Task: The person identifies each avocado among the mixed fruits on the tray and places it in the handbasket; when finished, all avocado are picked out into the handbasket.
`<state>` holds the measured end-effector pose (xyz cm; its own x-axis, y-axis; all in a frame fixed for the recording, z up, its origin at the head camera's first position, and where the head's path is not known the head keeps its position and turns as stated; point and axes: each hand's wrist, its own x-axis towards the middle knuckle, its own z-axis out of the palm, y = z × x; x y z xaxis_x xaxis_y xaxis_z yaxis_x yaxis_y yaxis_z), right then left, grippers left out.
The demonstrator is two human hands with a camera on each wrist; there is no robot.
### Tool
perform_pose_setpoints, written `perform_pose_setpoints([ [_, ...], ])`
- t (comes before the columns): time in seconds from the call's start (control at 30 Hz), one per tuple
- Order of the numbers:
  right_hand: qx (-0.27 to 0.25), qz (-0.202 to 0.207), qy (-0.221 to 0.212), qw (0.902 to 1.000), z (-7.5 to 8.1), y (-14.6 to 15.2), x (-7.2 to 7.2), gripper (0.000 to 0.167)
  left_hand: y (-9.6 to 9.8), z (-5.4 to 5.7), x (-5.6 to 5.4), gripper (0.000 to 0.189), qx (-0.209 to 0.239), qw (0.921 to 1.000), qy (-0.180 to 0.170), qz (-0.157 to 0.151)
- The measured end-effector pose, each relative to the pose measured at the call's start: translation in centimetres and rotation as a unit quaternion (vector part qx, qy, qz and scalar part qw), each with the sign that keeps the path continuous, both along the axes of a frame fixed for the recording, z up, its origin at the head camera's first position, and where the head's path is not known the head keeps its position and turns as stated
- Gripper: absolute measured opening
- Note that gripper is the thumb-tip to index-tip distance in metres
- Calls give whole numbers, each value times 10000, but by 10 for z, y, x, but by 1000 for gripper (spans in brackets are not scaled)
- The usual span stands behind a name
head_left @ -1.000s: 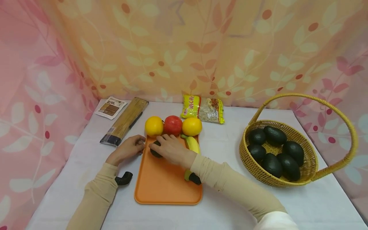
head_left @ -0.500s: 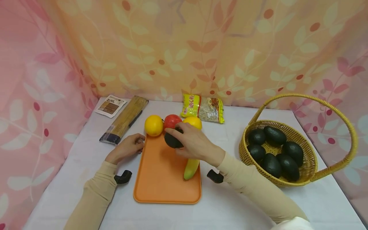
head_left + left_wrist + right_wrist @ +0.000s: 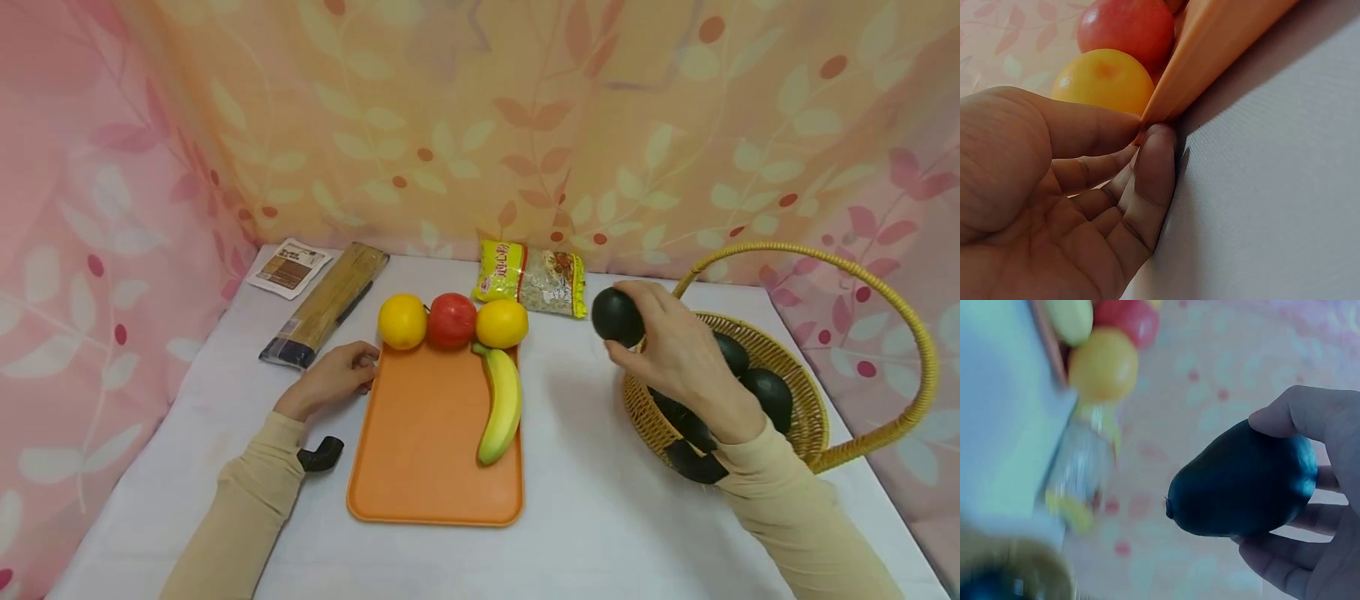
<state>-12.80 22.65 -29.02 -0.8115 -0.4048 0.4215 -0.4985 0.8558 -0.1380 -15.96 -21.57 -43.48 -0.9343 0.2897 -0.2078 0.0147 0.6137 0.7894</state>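
Observation:
My right hand grips a dark green avocado between thumb and fingers, held up at the left side of the wicker basket. In the right wrist view the avocado lies with its stem end pointing away from the palm. More avocados sit in the basket, partly hidden behind the hand and wrist. My left hand pinches the left rim of the orange tray. The left wrist view has the thumb on top of the tray edge and a finger beneath. A banana lies along the tray's right side.
A yellow fruit, a red apple and another yellow fruit line the tray's far end. Behind are a yellow pasta bag, a noodle pack and a white sachet. The basket's tall handle arches to the right.
My right hand has lifted the avocado off the tray's upper left and carried it right, over to the basket. The banana is now fully uncovered. My left hand has stayed at the tray's rim.

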Motion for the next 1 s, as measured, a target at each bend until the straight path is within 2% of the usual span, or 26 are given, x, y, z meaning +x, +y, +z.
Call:
perform_pose_setpoints([
  [0.17,-131,-801,110,9966,6,50,13,73,0,3,-2,35,-118,9999,86,-59],
  [0.27,-142,-1285,-26,9916,4,75,18,72,-1,2,-3,34,-178,9997,150,-81],
  [0.37,-158,-1881,-350,9814,1,97,21,70,-1,2,-4,34,-199,9996,169,-85],
  [0.5,-46,-2557,-869,9628,-6,120,21,69,0,1,-4,34,-157,9998,124,-65],
  [0.73,530,-2932,-1752,9383,-18,140,24,70,-1,-1,-1,34,-37,9999,53,-81],
  [0.83,706,-2966,-1986,9314,-19,143,23,67,-1,-3,-1,33,-42,10000,56,-45],
  [1.0,647,-2771,-1779,9420,-19,142,22,63,-2,-3,-2,33,4,10000,56,-52],
])
